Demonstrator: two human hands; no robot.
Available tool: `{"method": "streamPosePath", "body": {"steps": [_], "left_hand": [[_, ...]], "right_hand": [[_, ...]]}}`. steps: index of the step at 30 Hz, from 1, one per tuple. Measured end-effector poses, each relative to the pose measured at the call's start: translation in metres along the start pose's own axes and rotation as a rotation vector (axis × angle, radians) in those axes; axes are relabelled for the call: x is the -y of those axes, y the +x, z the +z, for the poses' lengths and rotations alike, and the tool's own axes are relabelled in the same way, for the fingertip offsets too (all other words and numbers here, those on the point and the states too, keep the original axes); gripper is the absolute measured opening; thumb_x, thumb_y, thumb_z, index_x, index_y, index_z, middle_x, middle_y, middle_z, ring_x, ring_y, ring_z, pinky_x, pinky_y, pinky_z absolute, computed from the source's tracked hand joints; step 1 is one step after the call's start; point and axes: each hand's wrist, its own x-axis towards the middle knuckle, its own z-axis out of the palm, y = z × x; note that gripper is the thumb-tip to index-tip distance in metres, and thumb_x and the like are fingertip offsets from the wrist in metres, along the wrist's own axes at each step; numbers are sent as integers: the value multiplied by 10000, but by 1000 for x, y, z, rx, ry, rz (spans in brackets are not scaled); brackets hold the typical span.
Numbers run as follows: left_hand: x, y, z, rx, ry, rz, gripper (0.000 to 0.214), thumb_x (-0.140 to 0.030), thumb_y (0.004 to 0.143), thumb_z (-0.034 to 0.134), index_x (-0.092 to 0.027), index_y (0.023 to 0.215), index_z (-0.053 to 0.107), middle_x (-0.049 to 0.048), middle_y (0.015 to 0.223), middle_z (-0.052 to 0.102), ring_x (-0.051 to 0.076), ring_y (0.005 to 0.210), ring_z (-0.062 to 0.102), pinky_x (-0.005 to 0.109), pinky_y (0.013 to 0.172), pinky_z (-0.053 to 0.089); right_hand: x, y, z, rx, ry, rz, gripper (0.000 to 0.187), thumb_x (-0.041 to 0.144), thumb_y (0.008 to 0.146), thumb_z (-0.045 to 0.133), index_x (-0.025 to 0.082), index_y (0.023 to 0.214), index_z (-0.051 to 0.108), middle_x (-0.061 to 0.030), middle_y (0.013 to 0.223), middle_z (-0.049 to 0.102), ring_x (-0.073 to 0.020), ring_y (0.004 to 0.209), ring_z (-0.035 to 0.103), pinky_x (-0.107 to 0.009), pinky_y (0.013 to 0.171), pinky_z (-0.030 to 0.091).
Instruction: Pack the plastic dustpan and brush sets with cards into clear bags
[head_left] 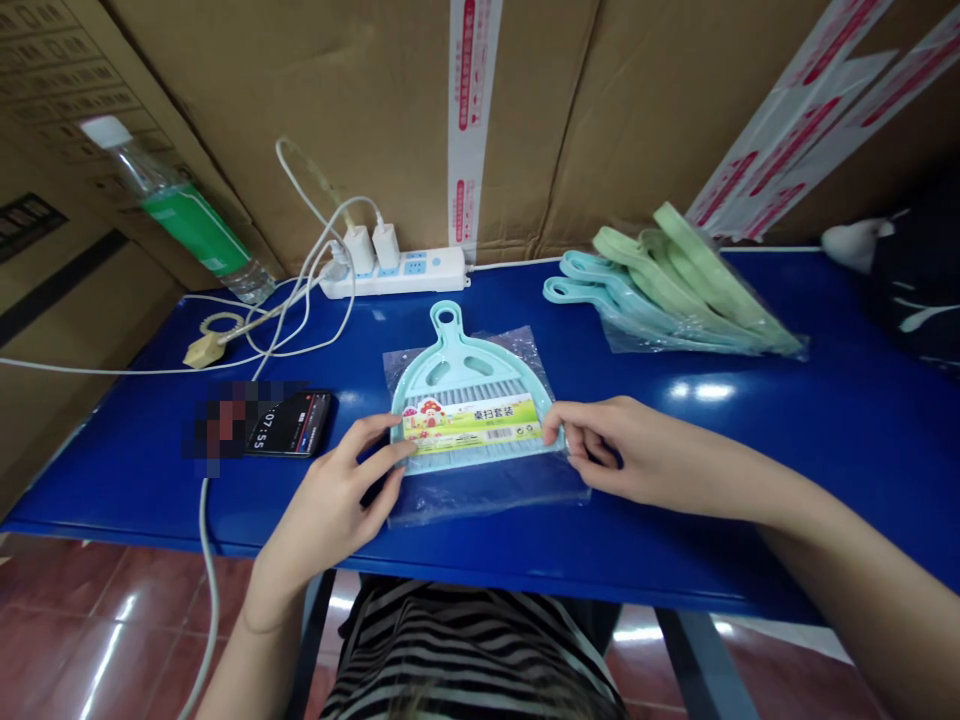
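Observation:
A light blue mini dustpan and brush set (pixel 459 372) lies in a clear plastic bag (pixel 487 490) on the blue table (pixel 750 480), handle pointing away from me. A yellow-green label (pixel 471 420) runs across it. My left hand (pixel 341 500) pinches the label's left end with thumb and fingers. My right hand (pixel 619 452) pinches the right end of the label at the bag's edge, fingers curled.
A stack of blue and green dustpans (pixel 675 285) in plastic lies at the back right. A phone (pixel 291 424) sits left of the set. A white power strip (pixel 397 272) with chargers and cables, a plastic bottle (pixel 180 215) and cardboard boxes (pixel 637 110) line the back.

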Motion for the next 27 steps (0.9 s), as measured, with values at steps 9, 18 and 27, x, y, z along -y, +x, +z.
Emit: {"method": "streamPosePath", "body": {"steps": [9,18,27], "left_hand": [[0,-2,0,14,-5,33,182,-135,954,472,-205,1016,628,104,1200,607,218,1059,669,337,782,624],[1,-1,-2,35,-37,73,132,-136,947,475,-191,939,594,104,1190,599,237,1147,625,384,875,607],[1,-2,-1,47,-76,56,124,-109,941,475,-185,924,572,107,1202,594,231,1176,612,372,905,592]], "right_hand": [[2,-3,-2,20,-18,3,156,200,783,470,236,873,593,53,542,534,-125,494,477,-257,534,373],[3,-5,-2,65,-26,0,128,184,780,482,249,810,588,48,515,513,-142,524,486,-262,538,379],[4,-9,-8,90,-41,-6,222,260,915,391,257,831,596,-19,693,658,-185,637,601,-294,557,421]]}}
